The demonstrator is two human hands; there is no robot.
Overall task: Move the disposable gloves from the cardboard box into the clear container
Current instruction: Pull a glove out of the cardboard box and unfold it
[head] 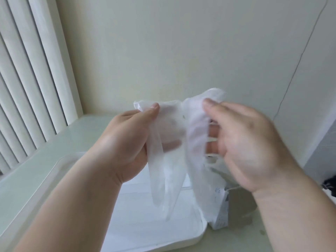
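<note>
Translucent white disposable gloves [171, 142] hang in the air between my hands, their fingers dangling down over the clear container [198, 231]. My left hand [125, 142] pinches the cuff of one glove between thumb and fingers. My right hand [247, 142], blurred, grips a second bunched glove [198, 120] at its top. The cardboard box [234, 206] stands low at the right, just beside the container, mostly hidden behind my right hand and the hanging gloves. The container's floor shows white below the gloves.
A pale green tabletop [45, 160] runs to a cream wall. Vertical blinds [27, 79] fill the left side. A thin cord [298, 64] hangs down the wall at the right, with a dark object [330, 182] at the right edge.
</note>
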